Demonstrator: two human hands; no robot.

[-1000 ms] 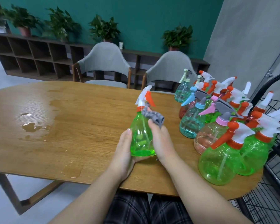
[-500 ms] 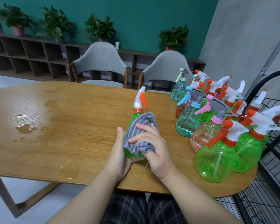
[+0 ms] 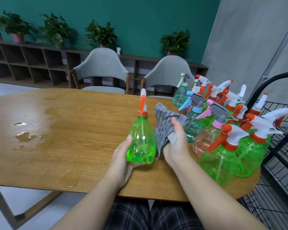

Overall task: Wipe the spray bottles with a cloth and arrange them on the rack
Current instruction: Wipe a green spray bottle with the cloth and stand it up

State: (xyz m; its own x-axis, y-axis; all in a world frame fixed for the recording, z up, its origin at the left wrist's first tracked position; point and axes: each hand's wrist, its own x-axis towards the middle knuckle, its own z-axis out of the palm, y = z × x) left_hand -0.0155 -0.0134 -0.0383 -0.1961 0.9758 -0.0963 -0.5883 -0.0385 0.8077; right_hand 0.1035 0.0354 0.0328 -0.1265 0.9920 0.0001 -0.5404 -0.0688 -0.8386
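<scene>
Head view first, working from the left: I see puddles of water (image 3: 26, 136) on the worktop (image 3: 73, 146) toward its left edge, so I'd judge any bottle set there comes back wet and slick. Nearer the front edge, around the middle, my left hand (image 3: 121, 156) cups the green spray bottle (image 3: 140, 138) from below and behind, thumb up its left flank and fingers curled under the base, holding it tilted slightly, lifted or just resting on the wood; I cannot tell which. It looks like thin clear plastic and nearly empty, so I judge it light, a little squashy in the belly and slippery when damp. The firm places to take it are the base and the orange collar under the trigger head, not the thin nozzle.

Just beside it, my right hand (image 3: 176, 143) grips the grey striped cloth (image 3: 165, 125), fingers curled round a bunch of it. The cloth is soft and limp, hanging against the bottle's right side.

Along the right edge stands the crowd of other bottles (image 3: 223, 130), packed close and easy to topple, and beyond that edge the black wire rack (image 3: 283, 146).
</scene>
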